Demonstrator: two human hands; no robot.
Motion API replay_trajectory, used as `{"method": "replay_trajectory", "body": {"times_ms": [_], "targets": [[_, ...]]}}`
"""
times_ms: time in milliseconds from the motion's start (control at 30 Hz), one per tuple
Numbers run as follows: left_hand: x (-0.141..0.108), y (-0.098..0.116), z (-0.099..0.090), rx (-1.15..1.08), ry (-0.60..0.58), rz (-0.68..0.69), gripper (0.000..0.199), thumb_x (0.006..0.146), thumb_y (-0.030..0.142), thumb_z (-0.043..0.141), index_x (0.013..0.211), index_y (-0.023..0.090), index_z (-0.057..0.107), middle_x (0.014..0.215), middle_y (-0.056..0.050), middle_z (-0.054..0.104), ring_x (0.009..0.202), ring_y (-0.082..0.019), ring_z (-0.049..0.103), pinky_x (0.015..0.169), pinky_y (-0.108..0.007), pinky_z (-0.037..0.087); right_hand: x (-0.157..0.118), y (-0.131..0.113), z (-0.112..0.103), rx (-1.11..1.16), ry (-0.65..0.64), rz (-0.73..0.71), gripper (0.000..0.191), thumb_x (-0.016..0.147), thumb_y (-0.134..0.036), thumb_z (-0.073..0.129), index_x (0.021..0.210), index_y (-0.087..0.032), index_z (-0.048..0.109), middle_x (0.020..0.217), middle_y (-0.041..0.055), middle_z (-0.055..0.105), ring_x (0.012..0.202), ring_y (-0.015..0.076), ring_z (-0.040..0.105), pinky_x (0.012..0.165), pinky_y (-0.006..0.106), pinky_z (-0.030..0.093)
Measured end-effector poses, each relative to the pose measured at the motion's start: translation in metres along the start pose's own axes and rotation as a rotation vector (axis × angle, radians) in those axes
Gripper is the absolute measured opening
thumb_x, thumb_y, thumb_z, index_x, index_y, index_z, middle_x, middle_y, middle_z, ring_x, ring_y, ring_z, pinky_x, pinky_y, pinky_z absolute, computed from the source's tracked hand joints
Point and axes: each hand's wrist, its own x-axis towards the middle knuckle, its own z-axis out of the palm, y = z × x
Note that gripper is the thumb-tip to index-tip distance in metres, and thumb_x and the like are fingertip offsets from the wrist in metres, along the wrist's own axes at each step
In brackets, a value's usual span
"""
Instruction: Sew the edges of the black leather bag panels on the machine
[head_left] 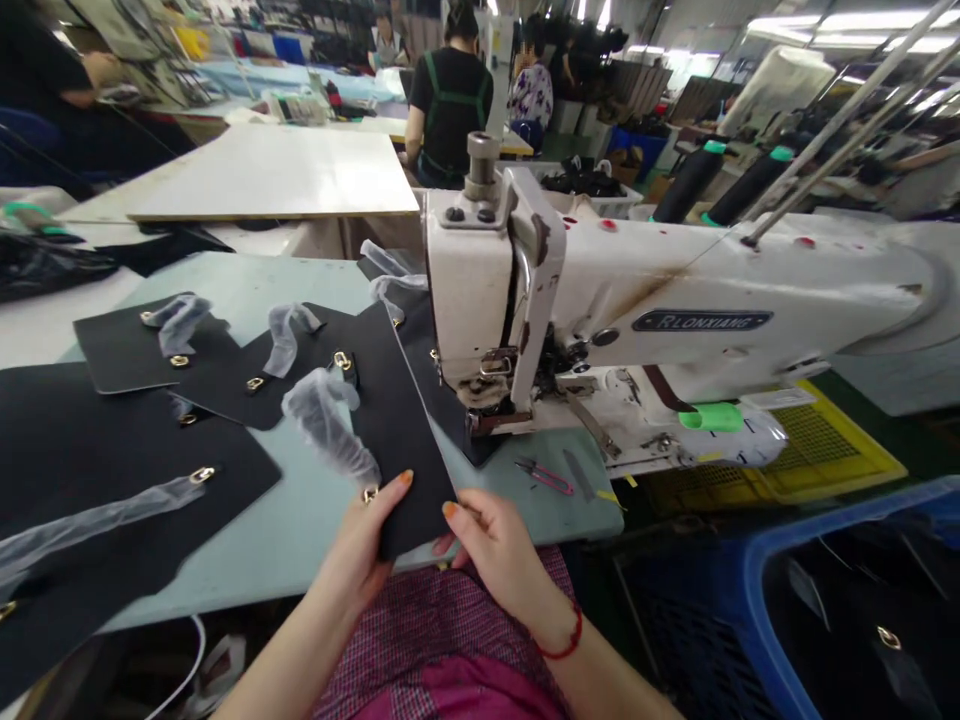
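A flat black panel (409,450), probably leather or a similar sheet, lies between my hands at the table's front edge. My left hand (367,540) grips its lower left side, thumb on top beside a gold buckle. My right hand (487,540) pinches the lower right edge between thumb and fingers. A strap wrapped in clear plastic (326,420) is fixed to the panel by gold hardware (343,361). The white sewing machine (480,290) stands just beyond, and another black panel (442,390) lies partly under its needle area. Pink thread snips (546,477) rest right of my hands.
More black panels (127,360) with wrapped straps cover the left of the pale green table (247,560). A blue crate (757,580) holding black pieces stands at right, near a yellow crate (847,450). Black thread cones (690,182) stand behind the machine. Other people work further back.
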Motion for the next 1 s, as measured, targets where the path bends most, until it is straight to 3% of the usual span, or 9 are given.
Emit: {"method": "replay_trajectory", "body": {"times_ms": [133,233,433,567,700,833,900,1000], "targets": [[0.028,0.014,0.028,0.037,-0.089,0.007,0.035,0.061,0.032,0.087,0.077,0.007,0.070,0.066,-0.007,0.071,0.053,-0.014,0.063,0.049,-0.020,0.053,0.018,-0.007,-0.017,0.003,0.086,0.006,0.037,0.093,-0.048,0.053,0.079,-0.015,0.059,0.065,0.0047,0.067,0.059,0.0152,0.064,0.046,0.017,0.041],[0.041,0.016,0.036,0.012,-0.138,-0.011,0.036,0.060,0.033,0.088,0.079,0.007,0.070,0.068,-0.008,0.072,0.055,-0.015,0.065,0.051,-0.021,0.054,0.025,-0.012,-0.022,-0.004,0.117,-0.025,0.036,0.094,-0.046,0.053,0.078,-0.015,0.058,0.066,0.0052,0.069,0.058,0.0141,0.064,0.048,0.018,0.042],[0.061,-0.002,0.017,-0.144,-0.269,-0.194,0.032,0.070,0.033,0.081,0.093,0.011,0.073,0.080,-0.010,0.076,0.065,-0.019,0.071,0.058,-0.025,0.059,0.024,-0.033,-0.017,-0.261,0.028,-0.102,0.031,0.099,-0.035,0.049,0.076,-0.017,0.059,0.076,0.0045,0.072,0.067,0.0142,0.066,0.059,0.020,0.045],[0.070,-0.011,0.008,-0.229,-0.297,-0.225,0.028,0.079,0.028,0.073,0.104,0.015,0.071,0.112,-0.010,0.075,0.088,-0.024,0.074,0.076,-0.033,0.062,0.020,-0.038,-0.019,-0.384,-0.033,-0.109,0.032,0.100,-0.032,0.048,0.073,-0.018,0.058,0.074,0.0025,0.071,0.066,0.0132,0.064,0.060,0.021,0.043],[0.077,-0.011,0.006,-0.188,-0.327,-0.205,0.030,0.083,0.026,0.068,0.111,0.015,0.068,0.120,-0.010,0.072,0.089,-0.022,0.074,0.075,-0.031,0.062,0.021,-0.015,-0.030,-0.253,0.026,-0.079,0.038,0.103,-0.041,0.042,0.082,-0.016,0.063,0.074,0.0033,0.069,0.060,0.0122,0.062,0.057,0.021,0.043],[0.078,-0.009,0.004,-0.169,-0.318,-0.192,0.029,0.080,0.024,0.071,0.107,0.013,0.068,0.109,-0.011,0.075,0.076,-0.020,0.074,0.067,-0.029,0.063,0.037,0.022,-0.037,-0.144,0.241,-0.028,0.034,0.098,-0.033,0.045,0.123,-0.014,0.058,0.077,0.0019,0.066,0.049,0.0102,0.052,0.047,0.021,0.038],[0.075,-0.005,0.003,-0.164,-0.304,-0.171,0.028,0.079,0.025,0.072,0.104,0.012,0.069,0.103,-0.012,0.076,0.071,-0.020,0.073,0.064,-0.029,0.063,0.048,0.034,-0.033,-0.142,0.217,-0.060,0.039,0.096,-0.028,0.047,0.133,-0.017,0.054,0.077,0.0002,0.063,0.048,0.0097,0.047,0.048,0.022,0.038],[0.065,0.005,0.000,-0.182,-0.267,-0.124,0.025,0.076,0.024,0.074,0.099,0.013,0.071,0.099,-0.011,0.077,0.068,-0.019,0.073,0.062,-0.026,0.063,0.064,0.039,-0.014,-0.128,0.184,-0.120,0.038,0.093,-0.025,0.050,0.131,-0.020,0.057,0.077,0.0002,0.060,0.058,0.0116,0.050,0.054,0.022,0.041]]}}
